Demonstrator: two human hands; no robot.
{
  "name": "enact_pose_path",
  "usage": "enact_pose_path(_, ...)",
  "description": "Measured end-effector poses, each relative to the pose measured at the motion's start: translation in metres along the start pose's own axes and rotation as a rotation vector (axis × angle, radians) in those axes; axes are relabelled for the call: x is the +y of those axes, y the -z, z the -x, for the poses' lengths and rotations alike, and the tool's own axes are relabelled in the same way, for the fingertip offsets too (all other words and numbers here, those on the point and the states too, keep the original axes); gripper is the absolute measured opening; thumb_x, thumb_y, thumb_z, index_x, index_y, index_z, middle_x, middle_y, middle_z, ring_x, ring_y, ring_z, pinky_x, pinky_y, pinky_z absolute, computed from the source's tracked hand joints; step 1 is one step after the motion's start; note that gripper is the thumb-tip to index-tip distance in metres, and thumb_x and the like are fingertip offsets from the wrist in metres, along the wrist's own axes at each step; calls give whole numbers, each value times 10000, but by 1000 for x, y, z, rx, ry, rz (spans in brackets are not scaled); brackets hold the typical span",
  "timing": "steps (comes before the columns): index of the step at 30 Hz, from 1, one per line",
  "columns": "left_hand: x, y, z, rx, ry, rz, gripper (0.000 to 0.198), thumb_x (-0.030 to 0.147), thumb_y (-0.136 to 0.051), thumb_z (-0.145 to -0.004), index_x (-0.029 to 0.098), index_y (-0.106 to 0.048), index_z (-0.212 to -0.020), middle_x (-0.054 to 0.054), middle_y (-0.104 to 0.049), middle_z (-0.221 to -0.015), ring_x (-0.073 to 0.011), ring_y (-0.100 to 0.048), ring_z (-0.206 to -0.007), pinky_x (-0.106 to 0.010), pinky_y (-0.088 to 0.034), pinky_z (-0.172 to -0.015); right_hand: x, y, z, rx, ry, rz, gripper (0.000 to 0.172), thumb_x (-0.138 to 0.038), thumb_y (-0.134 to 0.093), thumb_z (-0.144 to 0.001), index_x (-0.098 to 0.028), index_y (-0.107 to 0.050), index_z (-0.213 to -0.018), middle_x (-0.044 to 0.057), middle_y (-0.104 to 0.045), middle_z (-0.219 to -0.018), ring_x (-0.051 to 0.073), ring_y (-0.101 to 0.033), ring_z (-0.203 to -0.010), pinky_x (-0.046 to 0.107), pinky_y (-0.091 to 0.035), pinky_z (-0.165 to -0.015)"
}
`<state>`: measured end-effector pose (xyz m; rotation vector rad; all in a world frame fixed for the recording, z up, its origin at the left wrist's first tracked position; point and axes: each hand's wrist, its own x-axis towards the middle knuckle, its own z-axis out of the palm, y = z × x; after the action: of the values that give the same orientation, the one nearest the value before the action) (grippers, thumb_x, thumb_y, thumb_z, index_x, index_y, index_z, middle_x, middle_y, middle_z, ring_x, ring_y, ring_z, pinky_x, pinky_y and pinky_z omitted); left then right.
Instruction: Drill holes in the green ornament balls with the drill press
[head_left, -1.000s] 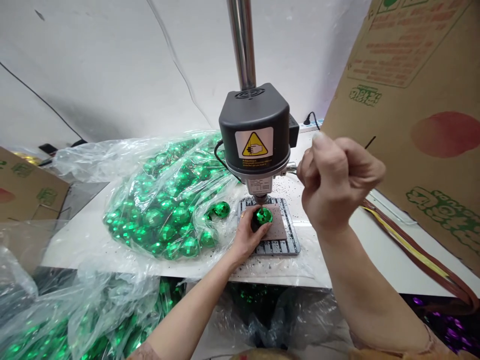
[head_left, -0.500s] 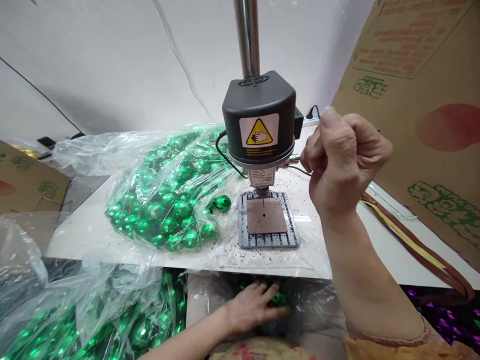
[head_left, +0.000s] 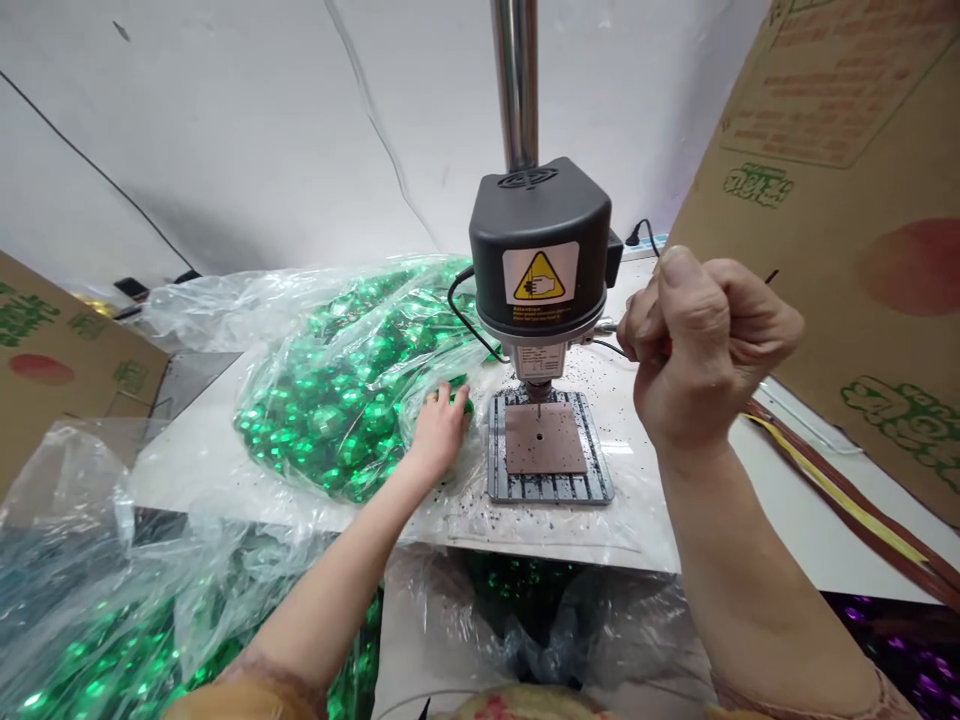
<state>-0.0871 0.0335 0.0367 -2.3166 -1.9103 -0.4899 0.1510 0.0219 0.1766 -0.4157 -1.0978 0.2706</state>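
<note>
At the mouth of a clear plastic bag of shiny green faceted balls (head_left: 330,400), my left hand (head_left: 439,425) has its fingers curled over a green ball (head_left: 469,406), partly hidden by them. My right hand (head_left: 697,340) is closed in a fist on the feed handle (head_left: 606,327) of a small black bench drill press (head_left: 541,250); most of the handle is hidden in my grip. Below the drill bit (head_left: 538,408) lies a brown square block (head_left: 546,452) with a dark hole in it, on the slotted grey base (head_left: 551,490).
Dark shavings lie scattered on the white table (head_left: 645,510). A large cardboard box (head_left: 817,240) stands at right, another box (head_left: 67,360) at left. Below the front edge are more bagged green balls (head_left: 135,640) and an opening with green balls (head_left: 517,580). Brown and yellow straps (head_left: 847,480) lie at right.
My left hand has moved from the opening below the table edge up to the bag's mouth, onto a green ball. My right hand stays on the handle. The view has shifted slightly.
</note>
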Motion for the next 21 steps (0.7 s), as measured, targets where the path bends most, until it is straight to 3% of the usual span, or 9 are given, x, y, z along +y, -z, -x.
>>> enact_pose_path(3, -8, 2, -19, -146, 33, 12, 417, 30, -677, -777, 181, -670, -1165, -154, -643, -1142, -347, -603, -1124, -486, -520, -938, 0, 1, 1, -12, -5, 1, 453, -242, -627, -927, -198, -397, -539, -60, -351, -472, 53, -357, -416, 272, -282, -424)
enact_pose_path(5, -4, 4, -16, -100, 18, 198, 426, 59, -690, -775, 206, -665, -1174, -122, -638, -1135, -310, -619, -1090, -457, -521, -939, 0, 2, 1, -18, -11, -10, 447, -232, -630, -923, -197, -408, -537, -57, -360, -465, 58, -362, -417, 279, -285, -430)
enact_pose_path(8, 15, 6, -3, 29, 127, 741, 383, 260, -716, -820, 225, -620, -1190, -79, -652, -1101, -243, -656, -990, -396, -548, -877, 0, 2, 1, -19, 1, -2, 444, -237, -625, -926, -199, -416, -536, -54, -364, -467, 62, -366, -417, 289, -287, -438)
enact_pose_path(10, 31, 4, 5, 14, 282, 1166, 421, 416, -719, -824, 215, -584, -1169, -61, -675, -1041, -215, -679, -908, -368, -570, -801, 0, 2, 1, -15, 12, 7, 445, -245, -617, -932, -202, -415, -538, -54, -353, -472, 64, -364, -419, 291, -288, -443)
enact_pose_path(12, 44, -1, 9, -41, 412, 1431, 499, 520, -739, -790, 201, -568, -1134, -49, -688, -970, -197, -685, -841, -337, -573, -731, 0, 1, 1, -9, 11, 0, 439, -245, -617, -931, -206, -423, -540, -55, -349, -472, 67, -358, -419, 294, -285, -449)
enact_pose_path(15, 52, -11, 9, -44, 450, 1463, 570, 548, -818, -706, 189, -583, -1081, -28, -691, -882, -167, -663, -792, -275, -528, -691, 0, 1, 2, -7, -17, -23, 433, -247, -628, -923, -210, -431, -539, -59, -351, -464, 73, -352, -418, 301, -279, -460)
enact_pose_path(21, 53, -25, 10, -38, 266, 1226, 497, 473, -813, -750, 195, -618, -1112, -44, -699, -974, -170, -648, -883, -274, -490, -769, -1, 3, 3, -31, -50, -47, 442, -275, -638, -920, -209, -418, -542, -58, -351, -461, 75, -339, -430, 304, -276, -462)
